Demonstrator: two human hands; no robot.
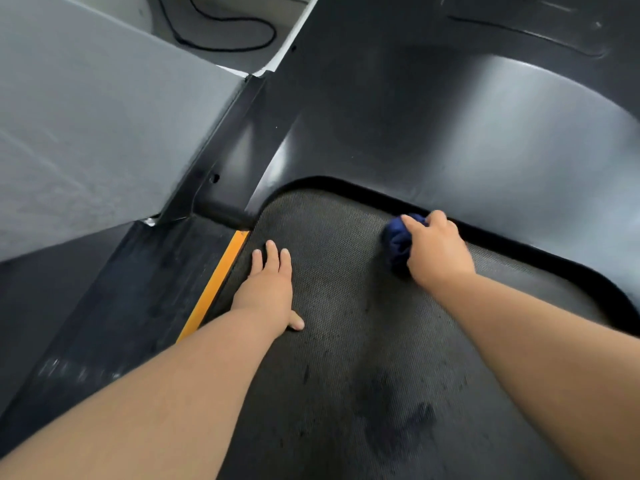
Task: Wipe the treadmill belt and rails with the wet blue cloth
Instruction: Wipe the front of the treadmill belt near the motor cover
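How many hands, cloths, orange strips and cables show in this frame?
Hands: 2 (left hand, right hand)
Cloths: 1 (blue cloth)
Strips: 1 (orange strip)
Cables: 1 (black cable)
Total: 5

Bunched blue cloth [398,242] on textured belt [346,306]

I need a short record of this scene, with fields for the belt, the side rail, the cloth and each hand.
belt: dark, textured, darker patches nearer the camera
side rail: black, orange strip along the belt edge
blue cloth: bunched, touching the belt
left hand: flat on the belt, fingers straight, holding nothing
right hand: grips the blue cloth near the belt's front edge
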